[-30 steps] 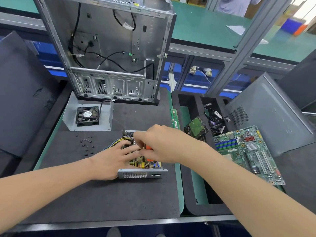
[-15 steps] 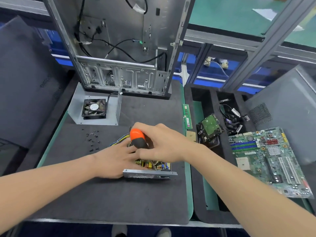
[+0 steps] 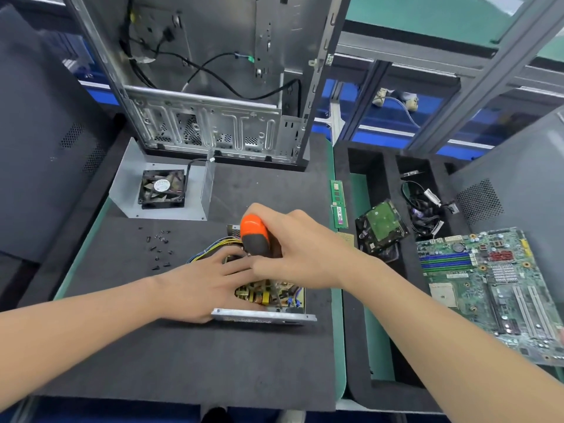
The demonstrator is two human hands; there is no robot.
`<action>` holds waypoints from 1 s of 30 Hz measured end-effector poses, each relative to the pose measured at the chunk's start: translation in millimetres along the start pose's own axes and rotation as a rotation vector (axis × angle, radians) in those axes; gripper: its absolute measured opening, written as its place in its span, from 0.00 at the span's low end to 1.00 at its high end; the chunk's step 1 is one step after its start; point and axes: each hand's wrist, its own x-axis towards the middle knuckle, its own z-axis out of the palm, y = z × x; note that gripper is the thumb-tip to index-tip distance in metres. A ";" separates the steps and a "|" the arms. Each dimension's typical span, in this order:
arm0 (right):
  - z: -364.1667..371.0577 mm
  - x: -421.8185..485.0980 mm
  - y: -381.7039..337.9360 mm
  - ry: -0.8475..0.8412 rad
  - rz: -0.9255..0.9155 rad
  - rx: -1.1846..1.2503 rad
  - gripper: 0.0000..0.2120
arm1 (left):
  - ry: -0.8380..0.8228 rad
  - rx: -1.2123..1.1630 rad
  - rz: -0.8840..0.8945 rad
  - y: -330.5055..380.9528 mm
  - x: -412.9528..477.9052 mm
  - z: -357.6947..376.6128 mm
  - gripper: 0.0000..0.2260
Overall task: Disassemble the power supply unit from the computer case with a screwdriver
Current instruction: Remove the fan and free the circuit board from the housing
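Observation:
The opened power supply unit (image 3: 271, 303) lies on the dark foam mat, its circuit board and coloured wires exposed. My left hand (image 3: 201, 285) rests on its left side, fingers laid over the board. My right hand (image 3: 293, 248) grips a screwdriver (image 3: 254, 235) with an orange and black handle, held upright, its shaft pointing down into the board. The stripped computer case (image 3: 213, 87) stands upright at the back of the mat. The unit's grey metal cover with its fan (image 3: 163, 190) lies in front of the case.
Several small black screws (image 3: 158, 248) lie scattered left of the unit. A RAM stick (image 3: 338, 203) lies at the mat's right edge. Black foam compartments hold a hard drive (image 3: 381, 227) and cables (image 3: 427, 212). A motherboard (image 3: 491, 288) lies at the right. Dark side panels lean on both sides.
My right hand has raised the screwdriver upright, so its orange handle now shows above the fingers. My left hand stays on the unit. The camera has tilted downward.

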 end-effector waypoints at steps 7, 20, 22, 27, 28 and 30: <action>-3.1 -3.1 1.2 -0.001 0.021 -0.005 0.13 | -0.013 0.038 -0.021 2.3 1.1 2.3 0.36; 0.2 -4.7 0.0 -0.010 0.036 -0.007 0.15 | -0.064 0.040 -0.029 3.1 1.9 -3.7 0.39; 0.6 -4.7 -0.2 -0.008 0.037 -0.001 0.15 | -0.074 0.040 -0.031 2.4 1.6 -4.7 0.38; 2.6 -4.6 0.3 -0.016 0.043 -0.002 0.14 | -0.102 0.043 -0.031 1.5 -0.2 -6.0 0.38; 3.0 -4.9 0.4 -0.018 0.044 -0.002 0.14 | -0.105 0.041 -0.029 1.7 -0.3 -6.2 0.37; 3.6 -5.3 0.4 -0.020 0.045 0.000 0.14 | -0.114 0.034 -0.027 1.8 -0.6 -6.6 0.36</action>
